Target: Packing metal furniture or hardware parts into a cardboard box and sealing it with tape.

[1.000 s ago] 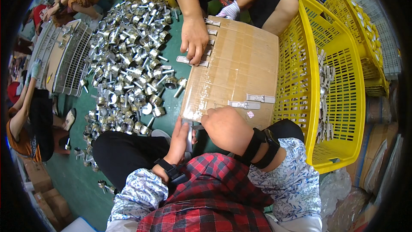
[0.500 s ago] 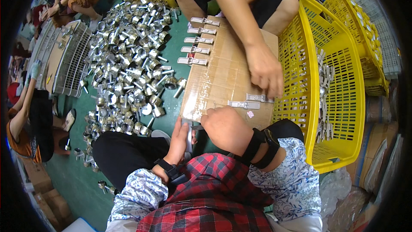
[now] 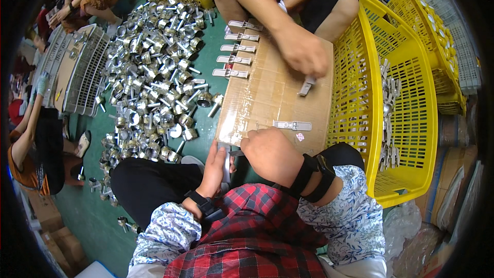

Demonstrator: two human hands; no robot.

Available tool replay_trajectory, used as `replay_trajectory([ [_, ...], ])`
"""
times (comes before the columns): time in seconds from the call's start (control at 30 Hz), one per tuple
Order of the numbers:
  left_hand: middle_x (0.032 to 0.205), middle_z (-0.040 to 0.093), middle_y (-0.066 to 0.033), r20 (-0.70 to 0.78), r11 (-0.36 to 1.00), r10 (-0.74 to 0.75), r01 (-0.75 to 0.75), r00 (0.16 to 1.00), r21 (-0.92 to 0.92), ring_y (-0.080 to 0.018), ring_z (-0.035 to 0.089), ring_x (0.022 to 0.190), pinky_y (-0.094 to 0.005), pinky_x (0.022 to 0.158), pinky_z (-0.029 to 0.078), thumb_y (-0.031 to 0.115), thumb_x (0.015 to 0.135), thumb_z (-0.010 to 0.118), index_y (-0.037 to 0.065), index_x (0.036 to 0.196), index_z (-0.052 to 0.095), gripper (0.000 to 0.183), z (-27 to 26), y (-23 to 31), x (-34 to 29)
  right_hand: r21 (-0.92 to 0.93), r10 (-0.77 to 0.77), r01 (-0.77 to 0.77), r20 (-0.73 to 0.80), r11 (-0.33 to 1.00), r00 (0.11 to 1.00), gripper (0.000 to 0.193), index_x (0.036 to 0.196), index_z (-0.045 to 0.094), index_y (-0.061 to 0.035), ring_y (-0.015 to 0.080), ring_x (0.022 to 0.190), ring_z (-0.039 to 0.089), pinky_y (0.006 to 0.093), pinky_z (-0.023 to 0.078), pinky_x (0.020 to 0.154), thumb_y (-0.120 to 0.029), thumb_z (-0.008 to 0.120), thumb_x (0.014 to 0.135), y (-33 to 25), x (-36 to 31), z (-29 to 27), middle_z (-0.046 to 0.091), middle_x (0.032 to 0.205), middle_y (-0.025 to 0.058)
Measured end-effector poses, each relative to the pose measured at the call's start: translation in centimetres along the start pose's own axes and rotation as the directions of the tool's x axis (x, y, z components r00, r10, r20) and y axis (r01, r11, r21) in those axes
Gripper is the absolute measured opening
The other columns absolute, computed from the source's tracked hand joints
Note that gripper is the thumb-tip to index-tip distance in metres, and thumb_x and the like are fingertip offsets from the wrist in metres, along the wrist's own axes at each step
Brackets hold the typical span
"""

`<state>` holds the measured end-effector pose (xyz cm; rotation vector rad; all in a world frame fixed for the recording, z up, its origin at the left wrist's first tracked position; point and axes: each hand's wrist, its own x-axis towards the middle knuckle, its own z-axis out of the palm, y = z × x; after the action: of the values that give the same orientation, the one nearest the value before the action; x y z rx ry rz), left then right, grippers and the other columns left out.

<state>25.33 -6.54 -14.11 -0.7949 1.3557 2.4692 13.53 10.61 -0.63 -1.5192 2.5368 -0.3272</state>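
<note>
Near the front edge of the cardboard box [image 3: 267, 80], my left hand [image 3: 210, 172] is closed around a slim, pale grey part [image 3: 227, 163], held upright. My right hand [image 3: 271, 155] is a fist, knuckles up, just beside it. From its thumb side a short dark flat piece [image 3: 237, 153] points to the grey part; its kind is mostly hidden by the fingers. One pale grey latch-like part [image 3: 292, 125] lies on the box just beyond my right hand. Several similar parts [image 3: 236, 48] are lined up along the box's far left edge.
Opposite, a co-worker's hand [image 3: 303, 56] holds another grey latch part [image 3: 306, 86] over the box. A yellow basket [image 3: 378, 98] with metal parts stands at the right. Many metal cups with stems [image 3: 154, 72] are heaped on the green floor at the left.
The co-worker's hand has lifted one latch part from beside the other one and carried it away from me, up the box. My hands look unchanged.
</note>
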Motion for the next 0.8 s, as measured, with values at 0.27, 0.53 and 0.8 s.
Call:
replay_trajectory([
  [0.27,0.084,0.057,-0.0073,0.003,1.000,0.000,0.000,1.000,0.002,-0.0156,0.055,0.063,-0.0293,0.061,0.050,0.029,0.112,0.042,0.010,0.164,0.010,0.064,-0.45,-0.53,0.15,0.006,0.004,-0.004,-0.004,1.000,1.000,0.010,0.085,0.066,-0.0041,0.0313,0.078,0.069,0.0410,0.054,0.072,-0.012,0.061,0.081,0.03,-0.03,0.08,0.067,0.082,0.0137],
  [0.53,0.084,0.058,-0.0069,-0.003,1.000,-0.008,0.008,1.000,0.018,-0.0154,0.056,0.063,-0.0294,0.062,0.051,0.030,0.112,0.042,0.011,0.165,0.006,0.067,-0.35,-0.40,0.05,-0.005,0.011,-0.011,0.033,1.000,0.999,0.010,0.085,0.066,-0.0036,0.0306,0.078,0.069,0.0402,0.053,0.072,-0.012,0.060,0.082,-0.04,0.09,-0.07,0.067,0.083,0.0135],
  [0.8,0.083,0.058,-0.0063,0.004,0.999,-0.004,0.003,1.000,0.043,-0.0146,0.056,0.063,-0.0292,0.063,0.051,0.030,0.112,0.041,0.010,0.165,0.009,0.064,-0.17,-0.15,0.01,0.012,0.002,-0.002,-0.008,1.000,1.000,0.011,0.085,0.066,-0.0035,0.0312,0.078,0.068,0.0403,0.054,0.072,-0.012,0.060,0.082,0.14,0.00,0.48,0.066,0.083,0.0138],
])
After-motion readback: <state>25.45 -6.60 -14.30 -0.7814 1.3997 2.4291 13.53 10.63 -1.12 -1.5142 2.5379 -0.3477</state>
